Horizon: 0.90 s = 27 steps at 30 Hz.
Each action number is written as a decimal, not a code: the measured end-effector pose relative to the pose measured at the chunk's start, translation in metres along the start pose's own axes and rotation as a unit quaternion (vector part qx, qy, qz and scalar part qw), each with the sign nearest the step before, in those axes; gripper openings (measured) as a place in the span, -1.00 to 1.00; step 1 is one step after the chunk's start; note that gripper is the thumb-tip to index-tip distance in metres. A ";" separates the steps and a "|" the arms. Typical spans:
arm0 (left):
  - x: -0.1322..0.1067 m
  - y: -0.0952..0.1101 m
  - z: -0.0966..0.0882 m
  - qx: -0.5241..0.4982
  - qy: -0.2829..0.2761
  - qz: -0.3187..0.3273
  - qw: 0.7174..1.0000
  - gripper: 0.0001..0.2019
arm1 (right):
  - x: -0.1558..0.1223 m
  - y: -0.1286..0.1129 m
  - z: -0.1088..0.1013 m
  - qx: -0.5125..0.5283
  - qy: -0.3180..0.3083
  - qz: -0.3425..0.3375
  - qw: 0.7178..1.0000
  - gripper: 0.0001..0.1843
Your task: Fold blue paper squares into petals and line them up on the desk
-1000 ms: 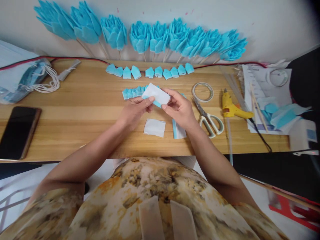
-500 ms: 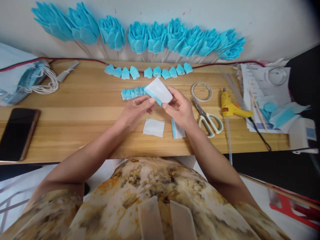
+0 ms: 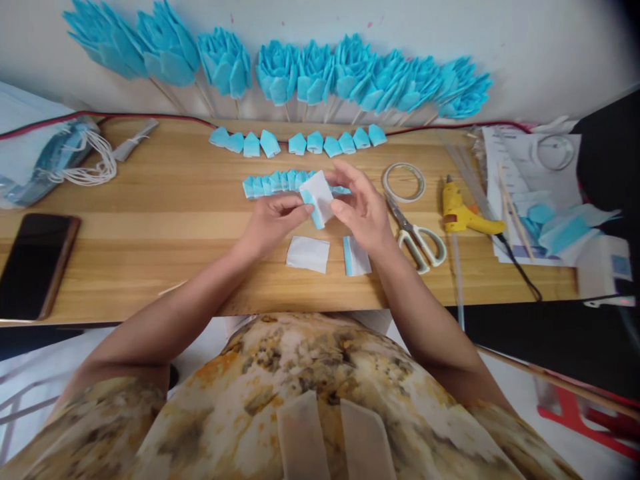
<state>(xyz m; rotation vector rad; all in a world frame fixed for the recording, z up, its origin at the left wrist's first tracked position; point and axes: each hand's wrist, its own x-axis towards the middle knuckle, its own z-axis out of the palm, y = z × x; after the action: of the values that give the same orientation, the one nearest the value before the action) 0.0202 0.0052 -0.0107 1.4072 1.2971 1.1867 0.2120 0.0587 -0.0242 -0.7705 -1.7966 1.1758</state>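
Note:
Between my hands is a small white fabric piece [image 3: 319,193] with a folded blue edge. My left hand [image 3: 274,220] pinches its lower left side between thumb and fingers. On the right edge rests the thumb of my right hand [image 3: 364,210], whose fingers curl behind the piece. Behind it, partly covered, runs a row of overlapping folded blue petals [image 3: 270,183]. A flat white fabric piece [image 3: 307,255] lies on the table below my hands. Beside it, partly under my right wrist, is a white piece with a blue folded strip [image 3: 354,259].
Several blue fabric flowers [image 3: 313,70] on sticks lean against the wall, above a line of loose folded petals [image 3: 297,143]. Scissors [image 3: 415,233], a tape roll [image 3: 404,182] and a yellow glue gun [image 3: 463,210] lie right. A phone [image 3: 37,267] lies left, near white cords [image 3: 95,163].
The fabric piece has turned more upright and its visible white face looks narrower. My right hand's fingers have spread and lifted, and my left thumb has shifted along the blue edge.

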 end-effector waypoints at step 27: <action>0.005 0.002 -0.002 -0.295 -0.004 -0.153 0.943 -0.71 | 0.011 -0.010 -0.013 -0.343 -0.092 -0.265 0.897 -0.51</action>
<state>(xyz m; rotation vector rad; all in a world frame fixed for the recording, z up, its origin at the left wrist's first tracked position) 0.0189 0.0101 -0.0077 0.7455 0.9887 1.2134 0.2175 0.0694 -0.0085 -0.4848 -2.4151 0.2418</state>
